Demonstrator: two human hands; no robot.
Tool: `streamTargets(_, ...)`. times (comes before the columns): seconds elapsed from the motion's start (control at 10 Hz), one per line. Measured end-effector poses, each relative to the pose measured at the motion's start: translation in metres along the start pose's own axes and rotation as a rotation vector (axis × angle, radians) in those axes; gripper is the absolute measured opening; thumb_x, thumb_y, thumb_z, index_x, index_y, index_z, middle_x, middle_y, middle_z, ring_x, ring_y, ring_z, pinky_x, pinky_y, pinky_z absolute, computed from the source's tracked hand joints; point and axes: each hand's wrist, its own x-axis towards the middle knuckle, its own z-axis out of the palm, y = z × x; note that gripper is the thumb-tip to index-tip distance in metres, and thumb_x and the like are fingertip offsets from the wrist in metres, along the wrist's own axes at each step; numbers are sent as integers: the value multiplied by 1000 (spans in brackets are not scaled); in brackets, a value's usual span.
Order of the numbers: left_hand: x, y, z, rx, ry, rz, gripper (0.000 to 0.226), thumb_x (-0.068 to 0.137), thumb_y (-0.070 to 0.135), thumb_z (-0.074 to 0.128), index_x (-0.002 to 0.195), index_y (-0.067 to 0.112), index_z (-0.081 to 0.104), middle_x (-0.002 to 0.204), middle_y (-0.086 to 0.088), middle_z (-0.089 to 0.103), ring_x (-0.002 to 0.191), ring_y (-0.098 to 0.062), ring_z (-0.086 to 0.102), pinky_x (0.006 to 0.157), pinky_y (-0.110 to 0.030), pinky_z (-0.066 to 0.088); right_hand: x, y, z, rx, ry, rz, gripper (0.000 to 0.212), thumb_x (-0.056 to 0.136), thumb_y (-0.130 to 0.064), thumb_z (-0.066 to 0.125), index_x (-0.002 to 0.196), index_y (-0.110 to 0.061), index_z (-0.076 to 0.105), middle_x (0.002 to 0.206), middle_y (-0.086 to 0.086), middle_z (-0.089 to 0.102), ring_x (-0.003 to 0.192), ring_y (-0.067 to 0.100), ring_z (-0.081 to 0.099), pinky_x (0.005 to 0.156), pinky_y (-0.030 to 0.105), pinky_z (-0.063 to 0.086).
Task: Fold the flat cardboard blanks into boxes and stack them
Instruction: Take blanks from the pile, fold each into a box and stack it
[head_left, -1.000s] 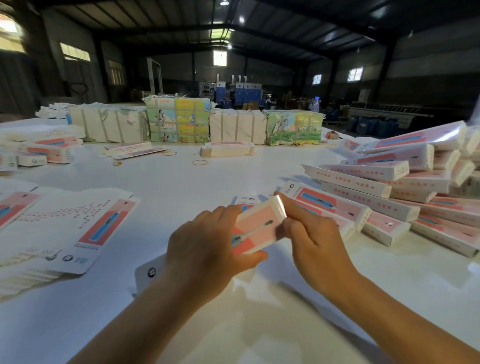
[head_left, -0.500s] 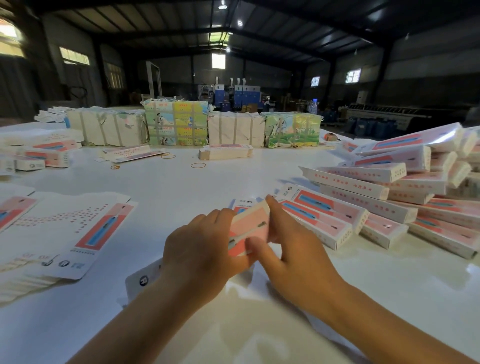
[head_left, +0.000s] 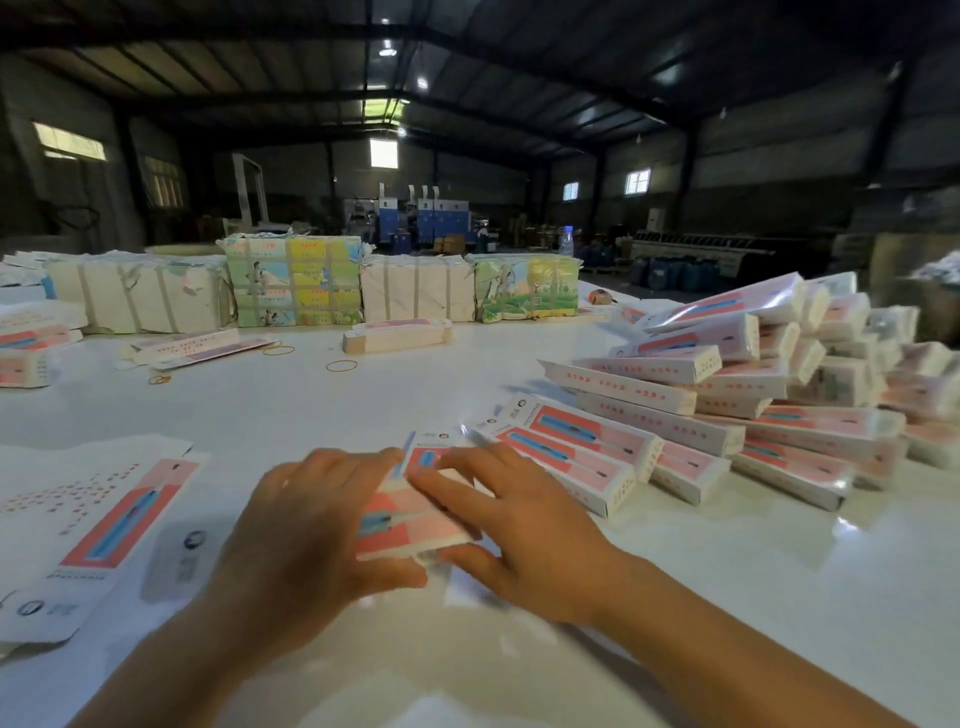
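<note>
Left hand (head_left: 306, 525) wraps the near-left end of the box (head_left: 415, 514), fingers curled over its top edge, thumb underneath at the near side. Right hand (head_left: 524, 525) lies across the right half, fingers spread fairly straight over the top face, thumb low at the near edge; reads as pressing more than pinching. Motion blur, so exact finger contact is uncertain.

Box sits between both hands, low over the white table (head_left: 363, 405), near centre. Cannot tell whether it touches the surface.

Handling, as a guess: thin printed card, very light, stiff along the creases but easy to crush on the broad faces. Glossy print, probably a bit slippery. Best held at the long edges and corners, not squeezed mid-panel.

Looks: long, slim, white sides, pink and coral top panel with a blue pen-like picture.

Outward: flat blank (head_left: 104, 525) to the left, same print. Heap of finished boxes (head_left: 727, 410) to the right. Far side: wrapped bundles (head_left: 291, 280), rubber bands (head_left: 341, 366) loose on the table.
</note>
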Motion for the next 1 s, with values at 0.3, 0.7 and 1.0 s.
streamTargets(0.3,-6,-64,70,-96,113,-339,25,68,6,49,49,19,43,56,-3,32,46,-34,49,47,-49,47,34,154,-92,-262,409,597,26,90,-34,59,114,-23,62,113,6,53,95,21,47,77,34,45)
streamTargets(0.7,13,-53,69,-25,-60,-491,17,93,21,42,96,15,57,93,-7,53,83,-28,56,72,-36,46,4,224,-89,-564,56,934,41,93,-35,44,131,-20,53,133,12,47,122,31,40,94,45,38)
streamTargets(1.0,13,-45,66,0,-50,-470,20,96,16,30,95,23,48,92,1,44,85,-18,55,65,-28,39,-19,44,-13,34,-100,492,14,92,-25,51,78,-29,50,73,-7,55,66,15,45,57,28,30)
